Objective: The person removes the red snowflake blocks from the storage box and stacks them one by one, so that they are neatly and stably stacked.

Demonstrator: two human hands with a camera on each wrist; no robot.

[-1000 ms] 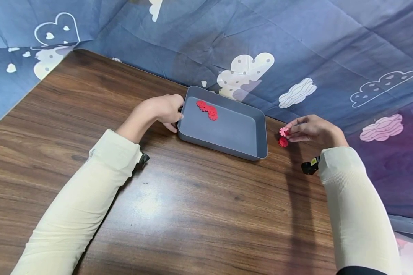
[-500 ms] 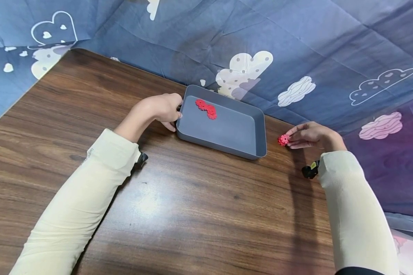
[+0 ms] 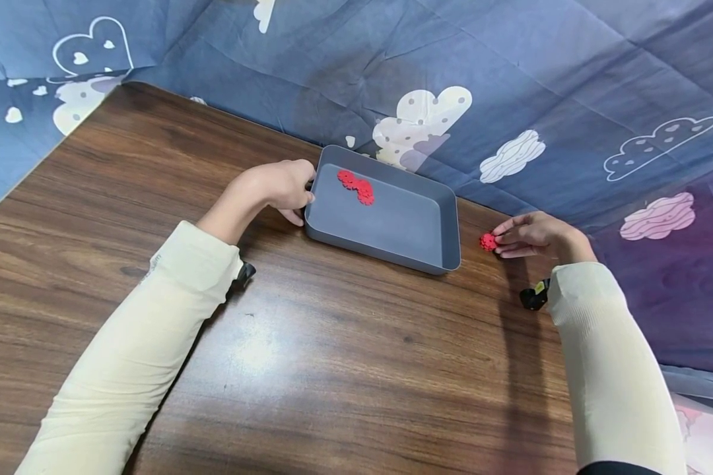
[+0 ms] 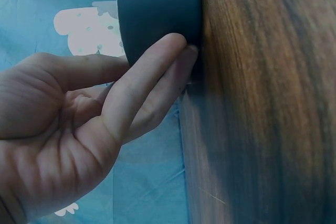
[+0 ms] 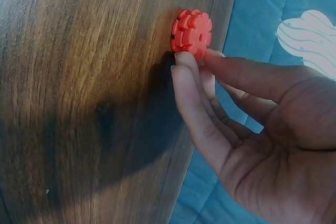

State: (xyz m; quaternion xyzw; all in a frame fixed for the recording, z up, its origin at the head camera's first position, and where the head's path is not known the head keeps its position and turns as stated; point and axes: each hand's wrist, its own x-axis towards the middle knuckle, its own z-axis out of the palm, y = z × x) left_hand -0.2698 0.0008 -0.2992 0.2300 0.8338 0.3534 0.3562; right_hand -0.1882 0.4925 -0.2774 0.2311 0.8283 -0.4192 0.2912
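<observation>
My left hand (image 3: 282, 188) grips the left end of the grey rectangular tray (image 3: 386, 254). In the left wrist view, the fingers (image 4: 157, 69) lie against the tray's dark outer wall (image 4: 157, 14), with the thumb at its rim. Inside the tray, toward its back left, several red notched plastic discs (image 3: 356, 187) lie in an overlapping row. Right of the tray, my right hand (image 3: 537, 235) pinches a red notched disc (image 5: 198, 35) by its edge. That disc sits face to face over another red one, low over the wooden table.
The tray stands on a brown wooden table (image 3: 356, 356), close to its back edge. A blue cloth (image 3: 309, 72) with printed clouds hangs right behind. A black wrist camera (image 3: 535, 297) sits under the right cuff.
My right hand has lowered slightly, bringing the held disc down onto the other red disc, so the two now overlap as a stack. The left hand keeps its grip on the tray.
</observation>
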